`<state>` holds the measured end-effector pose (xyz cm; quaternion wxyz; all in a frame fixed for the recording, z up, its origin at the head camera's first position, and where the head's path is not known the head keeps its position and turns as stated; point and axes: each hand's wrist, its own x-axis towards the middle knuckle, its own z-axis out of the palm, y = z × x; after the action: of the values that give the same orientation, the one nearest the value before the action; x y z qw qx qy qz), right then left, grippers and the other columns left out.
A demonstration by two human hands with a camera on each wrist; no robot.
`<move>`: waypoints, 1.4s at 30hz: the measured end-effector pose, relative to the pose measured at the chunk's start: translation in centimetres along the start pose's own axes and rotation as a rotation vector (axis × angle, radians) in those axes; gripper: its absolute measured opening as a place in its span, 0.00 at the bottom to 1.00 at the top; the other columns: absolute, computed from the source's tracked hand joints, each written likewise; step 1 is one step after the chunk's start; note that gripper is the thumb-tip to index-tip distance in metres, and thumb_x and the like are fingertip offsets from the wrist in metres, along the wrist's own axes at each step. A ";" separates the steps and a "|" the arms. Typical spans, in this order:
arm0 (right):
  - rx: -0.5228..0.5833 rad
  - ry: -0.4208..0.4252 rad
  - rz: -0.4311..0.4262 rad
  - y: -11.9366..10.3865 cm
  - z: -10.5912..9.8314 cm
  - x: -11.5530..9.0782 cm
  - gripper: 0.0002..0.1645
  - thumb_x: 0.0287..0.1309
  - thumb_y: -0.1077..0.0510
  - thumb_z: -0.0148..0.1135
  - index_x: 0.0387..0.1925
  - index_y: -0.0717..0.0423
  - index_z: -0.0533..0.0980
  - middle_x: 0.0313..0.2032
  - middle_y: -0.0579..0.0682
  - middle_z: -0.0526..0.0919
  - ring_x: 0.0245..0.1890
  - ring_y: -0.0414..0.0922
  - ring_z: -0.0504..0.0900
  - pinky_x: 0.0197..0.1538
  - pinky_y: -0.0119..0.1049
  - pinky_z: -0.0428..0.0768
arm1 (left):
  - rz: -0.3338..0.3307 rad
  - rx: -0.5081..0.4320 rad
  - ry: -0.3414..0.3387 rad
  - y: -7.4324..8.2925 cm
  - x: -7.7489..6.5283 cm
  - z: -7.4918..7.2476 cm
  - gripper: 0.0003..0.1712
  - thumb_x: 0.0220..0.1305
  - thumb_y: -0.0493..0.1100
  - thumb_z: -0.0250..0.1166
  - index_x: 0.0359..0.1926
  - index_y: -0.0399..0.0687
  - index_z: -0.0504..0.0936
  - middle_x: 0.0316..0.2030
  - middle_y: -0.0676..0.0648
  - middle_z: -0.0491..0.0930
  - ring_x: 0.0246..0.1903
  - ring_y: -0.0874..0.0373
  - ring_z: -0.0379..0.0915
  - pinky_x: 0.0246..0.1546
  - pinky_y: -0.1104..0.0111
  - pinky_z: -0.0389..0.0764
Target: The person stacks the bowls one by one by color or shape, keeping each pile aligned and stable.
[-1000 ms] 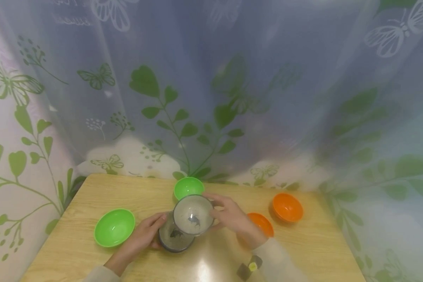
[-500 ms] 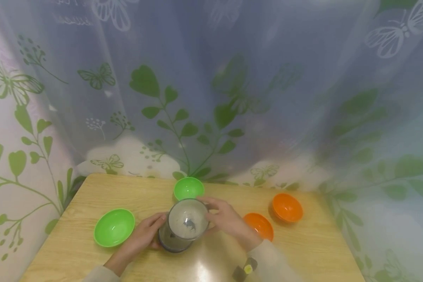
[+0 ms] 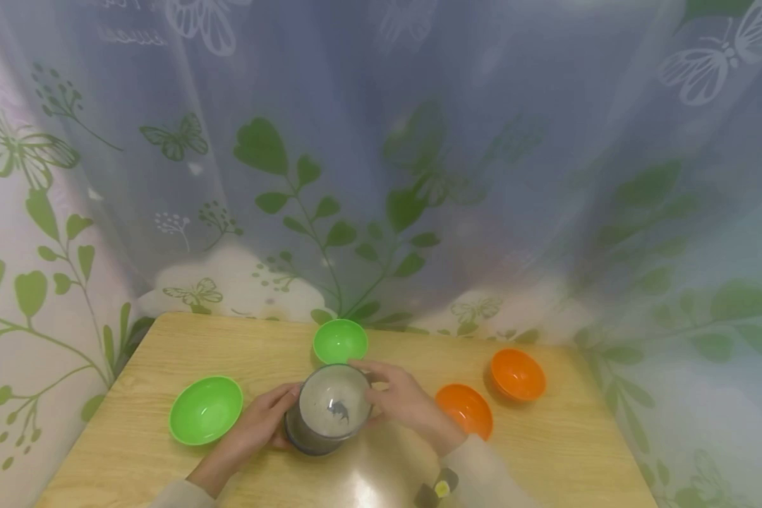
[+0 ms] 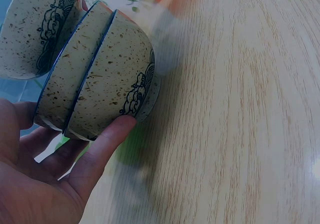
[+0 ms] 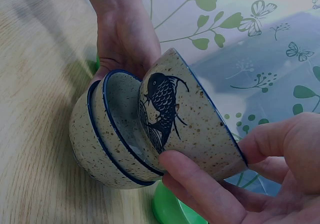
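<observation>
My left hand (image 3: 257, 423) grips two nested speckled bowls (image 4: 107, 76) with dark blue rims, fingers curled round their side in the left wrist view. In the right wrist view the stack (image 5: 82, 139) is tilted, mouth toward a third bowl. That fish-painted bowl (image 5: 200, 126) is pinched at rim and wall by my right hand (image 3: 403, 402). Its base overlaps the mouth of the stack. From the head view, this upper bowl (image 3: 334, 402) covers most of the two beneath it.
A green bowl (image 3: 206, 410) stands left of my hands, another green bowl (image 3: 340, 341) just behind them. To the right are two orange bowls (image 3: 463, 409) (image 3: 517, 374). The wooden table (image 3: 114, 451) meets a patterned curtain (image 3: 330, 176) at its far edge.
My right hand has brought the upper bowl left and down over the stack, which is now more covered. The left hand has stayed in place with the two nested bowls.
</observation>
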<state>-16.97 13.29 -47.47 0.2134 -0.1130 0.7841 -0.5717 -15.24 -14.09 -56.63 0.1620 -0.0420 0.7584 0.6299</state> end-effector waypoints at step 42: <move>-0.035 0.034 -0.005 1.4 2.2 0.7 0.36 0.67 0.70 0.60 0.75 0.49 0.76 0.66 0.68 0.81 0.60 0.65 0.86 0.42 0.57 0.95 | 0.009 -0.013 0.011 -0.1 0.0 0.1 0.27 0.87 0.47 0.52 0.77 0.40 0.74 0.73 0.25 0.72 0.47 0.45 0.88 0.34 0.50 0.96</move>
<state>-16.48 11.57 -49.53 0.1965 -0.1089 0.7972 -0.5603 -15.17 -14.02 -56.69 0.1548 -0.0433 0.7555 0.6351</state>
